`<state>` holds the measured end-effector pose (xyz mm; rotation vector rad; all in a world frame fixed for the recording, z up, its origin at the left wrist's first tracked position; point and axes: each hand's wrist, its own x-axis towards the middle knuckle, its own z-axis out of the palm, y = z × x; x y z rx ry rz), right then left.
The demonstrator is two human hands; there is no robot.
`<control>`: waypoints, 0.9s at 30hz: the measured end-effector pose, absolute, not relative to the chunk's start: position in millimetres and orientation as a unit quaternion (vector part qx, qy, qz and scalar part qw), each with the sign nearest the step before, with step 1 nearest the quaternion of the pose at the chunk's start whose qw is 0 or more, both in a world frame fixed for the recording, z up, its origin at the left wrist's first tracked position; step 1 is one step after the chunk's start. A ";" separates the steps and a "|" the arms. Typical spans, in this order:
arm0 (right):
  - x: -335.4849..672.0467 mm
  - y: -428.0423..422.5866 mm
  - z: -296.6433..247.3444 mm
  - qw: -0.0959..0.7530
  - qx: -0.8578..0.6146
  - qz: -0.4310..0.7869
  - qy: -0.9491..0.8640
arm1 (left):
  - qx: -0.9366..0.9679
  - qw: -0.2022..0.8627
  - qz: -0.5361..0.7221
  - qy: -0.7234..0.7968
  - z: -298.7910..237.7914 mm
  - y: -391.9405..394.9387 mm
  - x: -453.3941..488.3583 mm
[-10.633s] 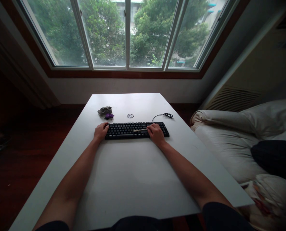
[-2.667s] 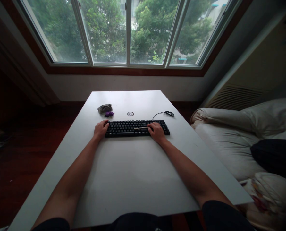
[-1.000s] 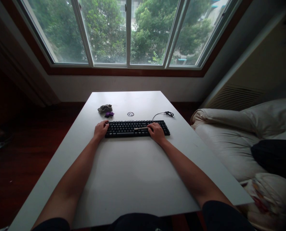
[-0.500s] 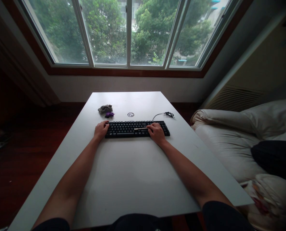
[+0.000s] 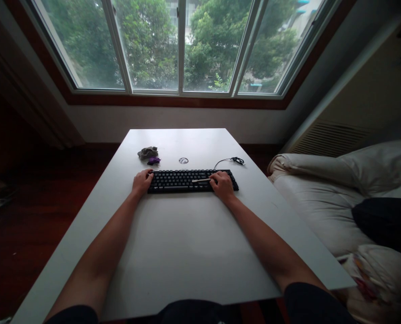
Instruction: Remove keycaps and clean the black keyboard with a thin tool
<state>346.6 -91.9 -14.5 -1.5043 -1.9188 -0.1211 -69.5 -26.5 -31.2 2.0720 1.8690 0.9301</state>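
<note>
A black keyboard (image 5: 173, 181) lies flat across the white table. My left hand (image 5: 142, 181) is closed on its left end, the thumb and fingers at the upper left corner. Over the keyboard's right part is my right hand (image 5: 222, 184), fingers pinched on a thin pale stick (image 5: 201, 180). The stick points left, its slightly thicker tip over the keys right of the middle; whether it touches them I cannot tell. Its other end is hidden in my fingers, and the hand covers some right-side keys.
Behind the keyboard lie a crumpled grey cloth (image 5: 147, 152), a small purple item (image 5: 153, 160), a thin round item (image 5: 183, 160) and a bundled cable (image 5: 237, 160). A pale sofa (image 5: 315, 202) stands to the right of the table (image 5: 187, 252). A window spans the far wall.
My right hand has shifted slightly to the right along the keyboard, carrying the stick with it. My left hand and the keyboard stay practically where they were.
</note>
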 end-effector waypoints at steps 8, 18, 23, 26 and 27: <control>345.9 -91.7 -14.5 0.331 -0.584 -0.065 -0.739 | 0.700 0.100 0.314 0.634 -31.6 -26.0 -69.5; 356.8 -87.1 -15.8 0.314 -0.626 -0.111 -0.705 | 0.699 0.101 0.316 0.633 -30.6 -26.6 -68.4; 352.2 -87.0 -17.7 0.305 -0.611 -0.098 -0.724 | 0.700 0.101 0.312 0.634 -32.0 -25.2 -68.9; 362.3 -81.3 -19.2 0.310 -0.622 -0.093 -0.713 | 0.700 0.105 0.313 0.633 -32.3 -25.2 -69.6; 366.4 -79.6 -19.4 0.312 -0.629 -0.093 -0.706 | 0.700 0.107 0.312 0.633 -32.2 -25.3 -69.7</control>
